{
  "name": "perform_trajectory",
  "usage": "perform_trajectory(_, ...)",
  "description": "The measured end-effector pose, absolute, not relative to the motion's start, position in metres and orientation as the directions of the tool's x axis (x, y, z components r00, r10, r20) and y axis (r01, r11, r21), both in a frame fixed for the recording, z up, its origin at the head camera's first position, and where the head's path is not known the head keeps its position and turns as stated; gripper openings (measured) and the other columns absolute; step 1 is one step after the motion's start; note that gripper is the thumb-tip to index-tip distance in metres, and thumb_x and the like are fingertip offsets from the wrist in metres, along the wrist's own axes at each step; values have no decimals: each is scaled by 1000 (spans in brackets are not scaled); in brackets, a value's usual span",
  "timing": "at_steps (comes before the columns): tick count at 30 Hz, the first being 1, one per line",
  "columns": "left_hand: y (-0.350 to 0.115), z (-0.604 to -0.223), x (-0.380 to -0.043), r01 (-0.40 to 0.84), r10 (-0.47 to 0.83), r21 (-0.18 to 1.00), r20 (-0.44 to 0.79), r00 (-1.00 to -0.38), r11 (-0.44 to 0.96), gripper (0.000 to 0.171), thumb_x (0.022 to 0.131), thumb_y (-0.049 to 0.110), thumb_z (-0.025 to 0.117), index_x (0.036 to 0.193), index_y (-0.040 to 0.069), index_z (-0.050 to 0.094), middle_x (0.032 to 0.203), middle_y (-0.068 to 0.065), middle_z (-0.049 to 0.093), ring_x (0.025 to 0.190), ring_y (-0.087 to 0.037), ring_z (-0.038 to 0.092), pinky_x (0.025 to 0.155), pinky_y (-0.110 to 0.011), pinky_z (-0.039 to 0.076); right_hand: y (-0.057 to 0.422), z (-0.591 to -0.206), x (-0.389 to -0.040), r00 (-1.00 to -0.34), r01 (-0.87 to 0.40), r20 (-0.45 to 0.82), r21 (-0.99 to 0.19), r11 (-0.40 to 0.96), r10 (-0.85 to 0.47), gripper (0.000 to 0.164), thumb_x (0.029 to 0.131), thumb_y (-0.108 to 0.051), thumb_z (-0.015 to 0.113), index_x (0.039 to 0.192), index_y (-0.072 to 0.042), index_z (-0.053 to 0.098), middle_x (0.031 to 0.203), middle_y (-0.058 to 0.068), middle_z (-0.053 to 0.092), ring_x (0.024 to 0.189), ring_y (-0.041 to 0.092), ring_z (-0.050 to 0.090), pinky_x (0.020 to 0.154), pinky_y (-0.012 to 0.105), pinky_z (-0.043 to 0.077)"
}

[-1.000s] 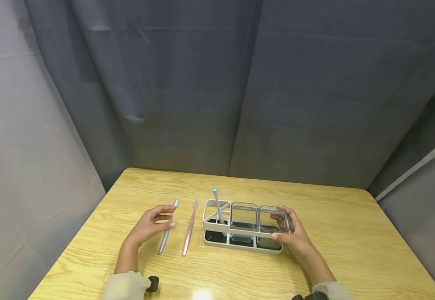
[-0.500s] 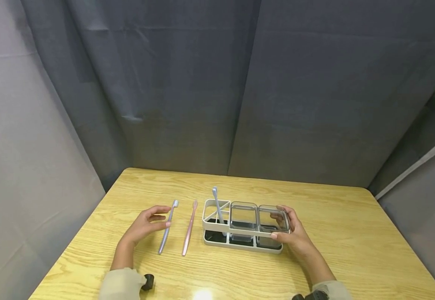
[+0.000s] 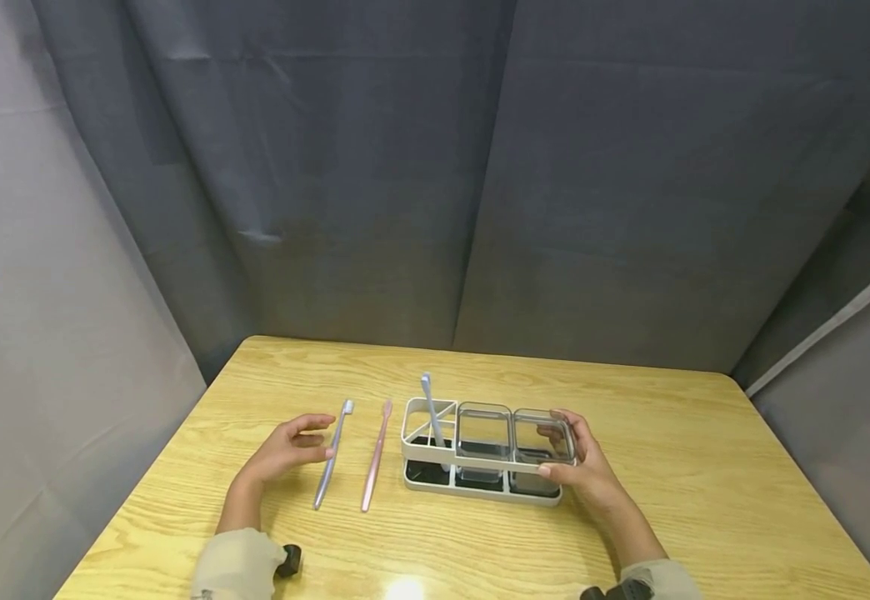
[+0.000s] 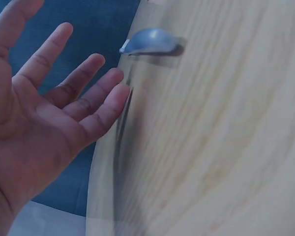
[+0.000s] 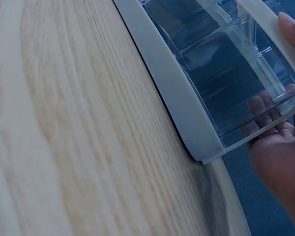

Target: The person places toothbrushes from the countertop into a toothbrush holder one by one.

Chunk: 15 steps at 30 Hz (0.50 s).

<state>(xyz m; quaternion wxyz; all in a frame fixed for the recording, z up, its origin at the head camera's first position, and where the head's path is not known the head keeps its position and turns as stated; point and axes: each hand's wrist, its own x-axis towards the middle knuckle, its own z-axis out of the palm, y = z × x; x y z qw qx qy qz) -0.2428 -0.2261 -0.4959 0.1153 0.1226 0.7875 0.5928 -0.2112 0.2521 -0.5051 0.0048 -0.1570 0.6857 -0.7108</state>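
Observation:
My left hand (image 3: 285,450) is just left of a blue-lilac toothbrush (image 3: 326,473) lying on the table. In the left wrist view its fingers are spread and nothing is in them; the toothbrush handle's end (image 4: 151,41) shows beyond. A pink toothbrush (image 3: 376,462) lies to the right of the blue-lilac one. My right hand (image 3: 592,479) grips the right end of a white toothbrush holder (image 3: 429,454), thumb at the front rim, fingers behind. Another light-blue toothbrush (image 3: 427,400) stands tilted in its divided left section. Two clear cups, left (image 3: 484,433) and right (image 3: 532,433), fill its other sections.
The wooden table (image 3: 472,550) has its back edge close to a dark grey curtain (image 3: 345,208). Lighter curtains hang at the left (image 3: 67,333) and right sides. Each wrist wears a dark device near a beige sleeve.
My left hand has drawn back leftward, away from the blue-lilac toothbrush, which stays lying on the table. The right hand keeps its grip on the holder.

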Motion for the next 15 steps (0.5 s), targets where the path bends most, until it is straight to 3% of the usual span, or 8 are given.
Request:
perform_trajectory(7,-223,-500,-245,35,320,960,-58,-946,277,60,81,13,73,134,4,47,137,-21,40,122,-43,39,93,-52,40,252,-502,-210,-938,-236,249,-968,-80,-241,80,73,7,68,138,-3,24,132,23,38,124,27,37,99,33,37)
perform_trajectory(11,-220,-502,-247,23,331,961,-72,-941,275,66,78,14,76,136,5,45,137,-23,39,120,-43,40,90,-50,43,251,-501,-209,-945,-221,234,-972,-80,-227,80,72,7,69,138,-4,24,132,22,38,124,27,37,99,33,37)
perform_trajectory(15,-218,-505,-248,-13,321,964,-100,-942,265,71,76,12,78,137,4,42,133,-25,40,108,-37,49,82,-44,48,251,-502,-208,-955,-192,205,-978,-82,-213,81,71,6,70,138,-6,25,133,22,38,124,30,35,98,32,38)
